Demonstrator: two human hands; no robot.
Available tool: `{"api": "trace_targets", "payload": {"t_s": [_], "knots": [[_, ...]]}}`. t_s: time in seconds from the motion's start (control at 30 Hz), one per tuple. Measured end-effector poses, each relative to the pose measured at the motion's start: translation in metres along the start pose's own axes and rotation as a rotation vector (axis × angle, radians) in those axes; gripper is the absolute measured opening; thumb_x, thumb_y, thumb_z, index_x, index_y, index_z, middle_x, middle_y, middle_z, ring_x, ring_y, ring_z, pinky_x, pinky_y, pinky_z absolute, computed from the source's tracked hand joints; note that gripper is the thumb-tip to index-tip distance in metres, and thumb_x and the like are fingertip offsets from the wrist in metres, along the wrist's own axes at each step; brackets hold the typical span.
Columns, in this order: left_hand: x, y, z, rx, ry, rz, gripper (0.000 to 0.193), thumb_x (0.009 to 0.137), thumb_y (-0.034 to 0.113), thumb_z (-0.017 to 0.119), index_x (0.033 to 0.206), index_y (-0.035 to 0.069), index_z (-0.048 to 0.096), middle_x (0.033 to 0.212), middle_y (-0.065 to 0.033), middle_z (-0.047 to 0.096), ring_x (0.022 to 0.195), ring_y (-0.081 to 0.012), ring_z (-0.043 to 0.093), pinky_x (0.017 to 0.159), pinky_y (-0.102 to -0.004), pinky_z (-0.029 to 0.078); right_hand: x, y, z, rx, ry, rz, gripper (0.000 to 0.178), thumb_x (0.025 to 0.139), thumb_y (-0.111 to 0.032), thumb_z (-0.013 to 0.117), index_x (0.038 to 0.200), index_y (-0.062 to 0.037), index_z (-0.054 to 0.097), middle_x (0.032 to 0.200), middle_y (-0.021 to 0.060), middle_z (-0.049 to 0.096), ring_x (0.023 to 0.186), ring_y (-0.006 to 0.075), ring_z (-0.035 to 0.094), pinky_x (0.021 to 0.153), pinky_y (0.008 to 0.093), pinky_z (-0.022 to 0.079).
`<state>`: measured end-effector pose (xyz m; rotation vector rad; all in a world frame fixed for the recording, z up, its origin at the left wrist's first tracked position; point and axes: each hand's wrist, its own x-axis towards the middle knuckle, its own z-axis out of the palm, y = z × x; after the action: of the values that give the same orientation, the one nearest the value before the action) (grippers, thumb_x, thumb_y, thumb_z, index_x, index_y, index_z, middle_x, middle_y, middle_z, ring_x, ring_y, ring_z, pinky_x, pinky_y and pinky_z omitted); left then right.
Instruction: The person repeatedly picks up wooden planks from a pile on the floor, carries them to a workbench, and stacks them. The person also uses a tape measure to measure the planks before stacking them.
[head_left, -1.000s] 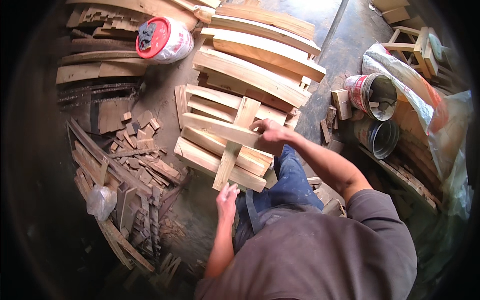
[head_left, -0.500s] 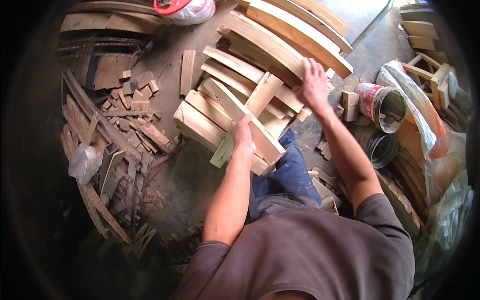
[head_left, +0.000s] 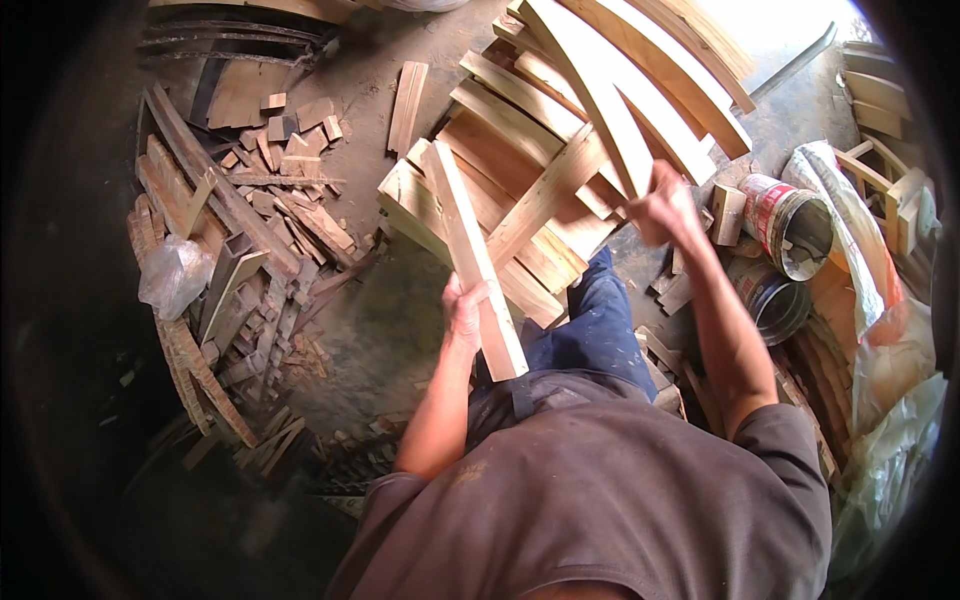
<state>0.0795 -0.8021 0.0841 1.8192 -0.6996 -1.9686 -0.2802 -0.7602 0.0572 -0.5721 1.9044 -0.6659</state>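
My left hand point(head_left: 464, 312) is closed round the near part of a straight pale wooden plank point(head_left: 470, 250), which is tilted over a stack of timber pieces point(head_left: 510, 110). A shorter wooden crosspiece point(head_left: 548, 195) meets the plank at an angle; whether the two are joined I cannot tell. Farther right, my right hand point(head_left: 667, 205), a little blurred, is closed at the near end of a long curved wooden board point(head_left: 590, 85). That board lies slantwise over other curved boards point(head_left: 665, 65) at the far side of the stack.
Wood offcuts point(head_left: 300, 150) are heaped on the floor at left, beside long dark beams point(head_left: 220, 185) and a crumpled plastic bag point(head_left: 175, 275). On the right lie an open bucket point(head_left: 800, 235), a dark tin point(head_left: 775, 310) and plastic sheeting point(head_left: 885, 400). A small wooden block point(head_left: 728, 215) stands near the bucket.
My right hand has moved right and nearer, and the curved board's near end has swung with it. My left hand has come nearer, turning the plank steeper. The view has shifted.
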Motion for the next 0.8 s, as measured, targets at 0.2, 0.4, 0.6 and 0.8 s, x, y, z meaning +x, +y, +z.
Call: {"api": "trace_targets", "payload": {"t_s": [0.2,0.4,0.6,0.8], "knots": [[-0.001,0.008,-0.009,-0.322,-0.078,-0.250,0.046,0.081,0.023,0.058,0.119,-0.004,0.059,0.101,-0.0166,0.070,0.089,-0.0291,0.068,0.085,-0.0382,0.056,-0.125,-0.062,0.109,0.352,-0.524,0.292,0.066,0.067,-0.013,0.078,0.127,0.0030,0.056,0.109,0.0130,0.067,0.102,0.0238,0.064,0.092,0.0363,0.052],[0.005,-0.008,-0.026,-0.394,-0.223,-0.315,0.062,0.090,0.035,0.060,0.135,-0.007,0.050,0.116,-0.0224,0.066,0.106,-0.0367,0.065,0.099,-0.0480,0.051,-0.170,-0.033,0.193,0.600,-0.541,0.264,0.089,0.071,-0.015,0.079,0.144,0.0053,0.031,0.123,0.0193,0.059,0.113,0.0266,0.059,0.099,0.0361,0.048],[0.017,-0.005,-0.044,-0.147,-0.318,-0.380,0.063,0.084,0.027,0.071,0.133,-0.007,0.051,0.110,-0.0222,0.067,0.098,-0.0344,0.068,0.093,-0.0451,0.056,-0.155,0.018,0.208,0.993,-0.584,0.410,0.048,0.086,-0.017,0.071,0.125,0.0055,0.056,0.101,0.0140,0.067,0.094,0.0239,0.066,0.083,0.0395,0.054],[0.009,0.005,-0.066,-0.091,-0.409,-0.290,0.051,0.082,0.018,0.074,0.123,-0.008,0.058,0.101,-0.0207,0.070,0.088,-0.0308,0.071,0.082,-0.0412,0.060,-0.058,0.184,0.227,0.351,0.426,0.514,0.033,0.076,-0.001,0.070,0.108,0.0049,0.068,0.091,0.0124,0.069,0.078,0.0148,0.064,0.064,0.0300,0.051]]}}
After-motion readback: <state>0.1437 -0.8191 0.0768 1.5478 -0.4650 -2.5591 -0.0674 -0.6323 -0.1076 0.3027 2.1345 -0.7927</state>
